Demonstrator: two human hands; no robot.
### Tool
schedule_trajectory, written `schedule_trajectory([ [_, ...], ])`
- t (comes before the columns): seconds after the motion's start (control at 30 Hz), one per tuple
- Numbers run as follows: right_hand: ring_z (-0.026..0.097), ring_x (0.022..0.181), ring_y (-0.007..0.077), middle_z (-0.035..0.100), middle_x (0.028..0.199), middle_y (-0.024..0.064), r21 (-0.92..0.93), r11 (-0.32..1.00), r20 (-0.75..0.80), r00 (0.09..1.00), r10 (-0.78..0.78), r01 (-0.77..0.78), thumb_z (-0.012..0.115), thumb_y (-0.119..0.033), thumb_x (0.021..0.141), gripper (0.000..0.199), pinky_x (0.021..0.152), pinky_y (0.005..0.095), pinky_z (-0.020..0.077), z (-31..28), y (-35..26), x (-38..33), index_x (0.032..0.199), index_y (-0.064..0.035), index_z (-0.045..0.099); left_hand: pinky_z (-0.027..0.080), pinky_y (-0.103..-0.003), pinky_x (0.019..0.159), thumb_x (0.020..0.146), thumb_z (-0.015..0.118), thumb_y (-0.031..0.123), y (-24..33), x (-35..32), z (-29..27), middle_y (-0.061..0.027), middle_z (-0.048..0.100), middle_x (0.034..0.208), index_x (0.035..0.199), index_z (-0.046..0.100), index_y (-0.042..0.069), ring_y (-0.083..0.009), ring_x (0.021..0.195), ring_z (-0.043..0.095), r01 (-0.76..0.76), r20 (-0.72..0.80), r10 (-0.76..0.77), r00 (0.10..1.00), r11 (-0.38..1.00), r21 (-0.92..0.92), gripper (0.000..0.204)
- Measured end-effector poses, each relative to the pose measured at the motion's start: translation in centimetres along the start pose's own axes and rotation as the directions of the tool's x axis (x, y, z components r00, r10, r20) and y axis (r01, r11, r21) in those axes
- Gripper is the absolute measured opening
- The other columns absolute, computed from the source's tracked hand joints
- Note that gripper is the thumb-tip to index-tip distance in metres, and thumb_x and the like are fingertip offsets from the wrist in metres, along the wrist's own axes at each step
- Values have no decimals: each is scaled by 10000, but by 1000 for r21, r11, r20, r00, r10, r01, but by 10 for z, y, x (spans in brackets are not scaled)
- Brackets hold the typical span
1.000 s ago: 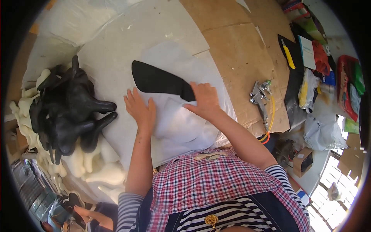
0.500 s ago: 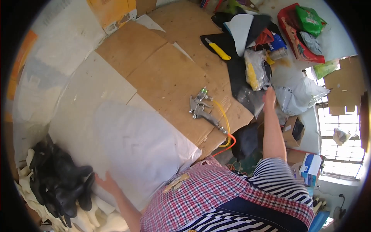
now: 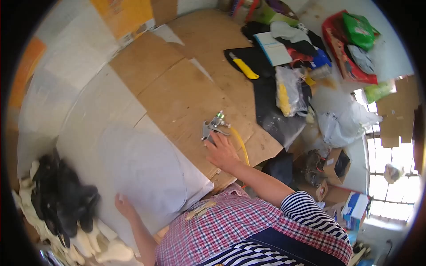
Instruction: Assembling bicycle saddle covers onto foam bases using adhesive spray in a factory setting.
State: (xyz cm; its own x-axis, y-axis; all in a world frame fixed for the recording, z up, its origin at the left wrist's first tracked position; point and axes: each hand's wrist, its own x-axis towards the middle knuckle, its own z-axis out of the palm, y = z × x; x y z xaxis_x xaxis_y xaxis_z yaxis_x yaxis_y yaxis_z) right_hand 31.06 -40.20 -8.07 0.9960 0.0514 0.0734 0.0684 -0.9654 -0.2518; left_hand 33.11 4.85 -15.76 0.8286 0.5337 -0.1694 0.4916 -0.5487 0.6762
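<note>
My right hand [image 3: 223, 153] reaches over the handle of a silver spray gun [image 3: 208, 130], its fingers spread across the grip. The gun lies on brown cardboard [image 3: 177, 95], and a yellow hose [image 3: 240, 141] runs from it under my wrist. Much of the handle is hidden by my hand. To the lower left, my left hand [image 3: 125, 207] is held loosely open with nothing visible in it. It is over the edge of a pale sheet [image 3: 146, 164], close to a heap of black, round-ended pieces [image 3: 66, 195].
Cream-coloured pieces [image 3: 113, 252] lie beneath the black heap. At the far right of the cardboard are a yellow cutter knife [image 3: 245, 66], black sheet material [image 3: 275, 119] and a clear plastic bag [image 3: 293, 88]. A white bag [image 3: 344, 124] and an open carton [image 3: 336, 164] stand further right.
My right hand has left the plastic bag at the right and come over to the spray gun. The white flap there has dropped, uncovering a flat pale box. My left hand stays near the black heap.
</note>
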Motion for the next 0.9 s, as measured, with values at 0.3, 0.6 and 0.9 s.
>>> schedule_trajectory([
  [0.3,413,1146,362,450,1229,185,0,989,29,989,145,-145,674,-132,658,672,986,438,329,-25,36,10,1281,-92,425,388,-384,923,738,588,88,20,-95,-12,-169,525,1160,1146,527,10,-319,1080,476,-149,-31,153,988,983,105,420],
  [0.6,517,1019,237,526,1120,139,547,836,-108,988,110,-33,614,-29,713,619,839,329,438,-50,33,-16,1292,-31,393,377,-439,903,669,625,139,57,-145,14,-187,469,1218,1109,567,93,-374,1097,417,-608,272,547,792,749,264,446],
  [0.9,515,895,104,561,976,41,856,388,432,885,-173,-342,604,-26,811,582,814,262,424,-216,-138,-140,1340,-34,362,383,-450,876,657,642,160,38,-174,-2,-142,466,1210,1126,537,66,-345,1081,424,-841,480,755,446,538,-66,490],
])
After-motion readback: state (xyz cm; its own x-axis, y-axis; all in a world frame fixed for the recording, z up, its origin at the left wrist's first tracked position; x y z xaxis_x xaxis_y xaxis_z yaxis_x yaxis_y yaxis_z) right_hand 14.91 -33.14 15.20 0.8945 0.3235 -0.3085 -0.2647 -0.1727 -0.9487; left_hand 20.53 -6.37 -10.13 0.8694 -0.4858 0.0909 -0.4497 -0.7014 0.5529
